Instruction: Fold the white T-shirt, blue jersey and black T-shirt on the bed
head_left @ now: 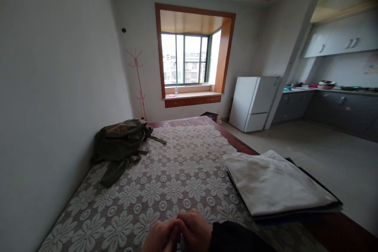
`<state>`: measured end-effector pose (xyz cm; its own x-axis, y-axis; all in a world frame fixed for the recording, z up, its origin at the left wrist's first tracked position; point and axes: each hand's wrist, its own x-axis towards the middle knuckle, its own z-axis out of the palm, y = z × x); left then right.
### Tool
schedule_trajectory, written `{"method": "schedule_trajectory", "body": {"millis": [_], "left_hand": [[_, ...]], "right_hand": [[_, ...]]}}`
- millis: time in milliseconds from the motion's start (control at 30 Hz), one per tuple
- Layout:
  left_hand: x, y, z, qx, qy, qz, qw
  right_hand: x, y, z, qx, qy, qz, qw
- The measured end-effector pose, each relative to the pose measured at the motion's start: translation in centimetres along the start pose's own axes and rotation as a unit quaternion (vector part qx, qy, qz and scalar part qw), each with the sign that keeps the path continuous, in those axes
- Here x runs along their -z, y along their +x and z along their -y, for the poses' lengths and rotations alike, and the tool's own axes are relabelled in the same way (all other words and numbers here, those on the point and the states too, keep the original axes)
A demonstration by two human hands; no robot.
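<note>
At the bottom edge of the head view, my left hand [159, 235] and my right hand [195, 229] meet over the table, fingers curled and pressed against each other. Nothing shows in either one. A black sleeve [233, 236] covers my right wrist. Beneath them lies a lace tablecloth [152, 191] with white flowers. To the right of my hands is a flat stack of folded clothes, a white garment [271, 185] on top and dark ones under it. A dark green backpack [121, 141] lies farther off at the left, its straps trailing on the cloth.
A wall [59, 86] borders the table on the left. The table's red-brown wooden edge [242, 145] shows on the right. Beyond stand a pink coat rack [137, 75], a bay window [189, 59], a white refrigerator [252, 102] and a kitchen counter [339, 92].
</note>
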<state>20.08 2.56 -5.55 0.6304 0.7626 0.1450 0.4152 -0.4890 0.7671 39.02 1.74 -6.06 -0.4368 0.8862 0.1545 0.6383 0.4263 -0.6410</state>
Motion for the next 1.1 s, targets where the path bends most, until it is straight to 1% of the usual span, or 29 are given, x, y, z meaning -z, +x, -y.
{"method": "schedule_trajectory", "body": {"millis": [267,433,567,733,1000,1100], "left_hand": [[0.04,-0.10,-0.28,0.009,-0.003,0.001,1.000],[-0.05,0.00,-0.12,0.006,-0.004,-0.005,1.000],[-0.06,0.04,0.05,0.003,-0.003,0.004,1.000],[-0.14,-0.12,0.18,0.006,0.000,0.004,1.000],[-0.41,-0.14,0.61,-0.001,0.003,0.004,1.000],[-0.42,-0.10,0.65,-0.003,0.003,0.003,1.000]], "right_hand": [[-0.53,0.02,-0.62,0.007,-0.001,-0.011,1.000],[-0.35,-0.03,-0.53,0.006,0.004,-0.002,1.000],[-0.18,-0.03,-0.43,0.003,0.014,0.008,1.000],[-0.10,-0.05,-0.38,0.004,0.024,0.003,1.000],[-0.24,-0.03,-0.37,0.002,0.002,-0.007,1.000],[-0.26,0.04,-0.40,0.008,-0.001,-0.002,1.000]]}}
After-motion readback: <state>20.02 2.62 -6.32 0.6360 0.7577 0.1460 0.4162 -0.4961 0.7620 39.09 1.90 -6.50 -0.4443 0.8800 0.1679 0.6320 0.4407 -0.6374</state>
